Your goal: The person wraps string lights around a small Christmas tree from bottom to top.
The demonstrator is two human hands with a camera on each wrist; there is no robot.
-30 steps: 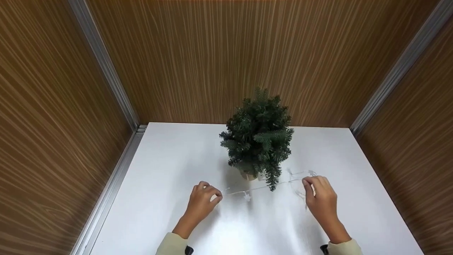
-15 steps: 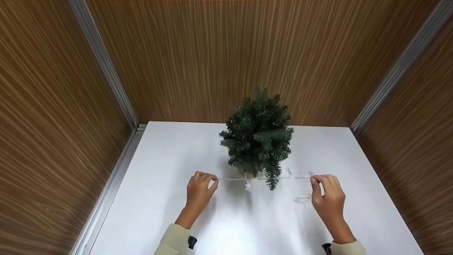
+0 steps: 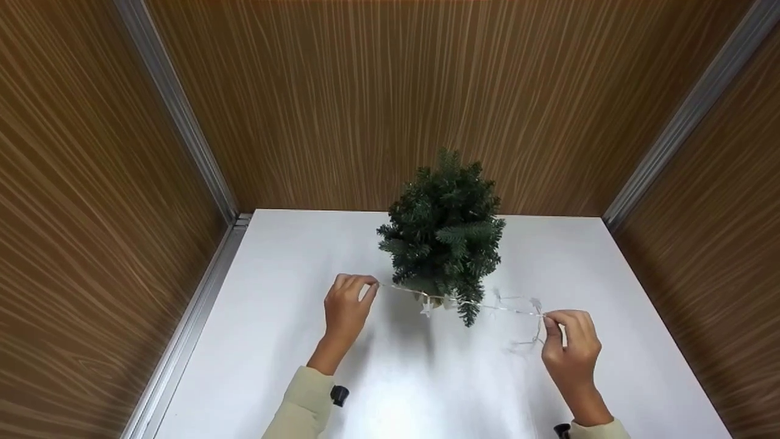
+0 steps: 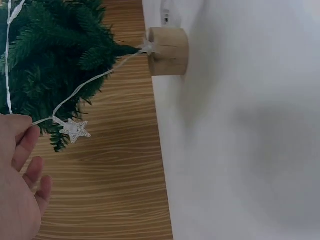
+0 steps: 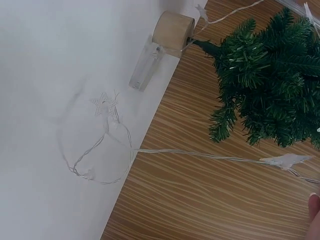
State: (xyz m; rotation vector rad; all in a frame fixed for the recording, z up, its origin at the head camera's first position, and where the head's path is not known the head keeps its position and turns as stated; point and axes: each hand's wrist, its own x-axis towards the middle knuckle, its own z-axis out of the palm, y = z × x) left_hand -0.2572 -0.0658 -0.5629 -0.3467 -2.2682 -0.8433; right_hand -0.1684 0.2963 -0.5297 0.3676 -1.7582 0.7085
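A small artificial Christmas tree (image 3: 445, 231) stands upright on a round wooden base (image 4: 170, 51). A clear string light (image 3: 512, 310) with star ornaments stretches across the front of its lower part. My left hand (image 3: 347, 308), left of the tree, pinches the wire between thumb and fingertips. To the right, my right hand (image 3: 573, 350) pinches another stretch of it. One star (image 4: 75, 130) hangs from the wire close to my left fingers. In the right wrist view only a fingertip of the right hand shows at the edge; the wire and a star (image 5: 287, 160) run near it.
A clear, box-like piece (image 5: 146, 69) lies beside the wooden base. More loose wire with a star (image 5: 104, 105) loops over the white table (image 3: 274, 262). Wood-grain panels (image 3: 335, 103) close in the back and both sides.
My left hand has moved forward, raising its end of the wire toward the tree. My right hand has shifted right and slightly back toward me. The tree has stayed in place.
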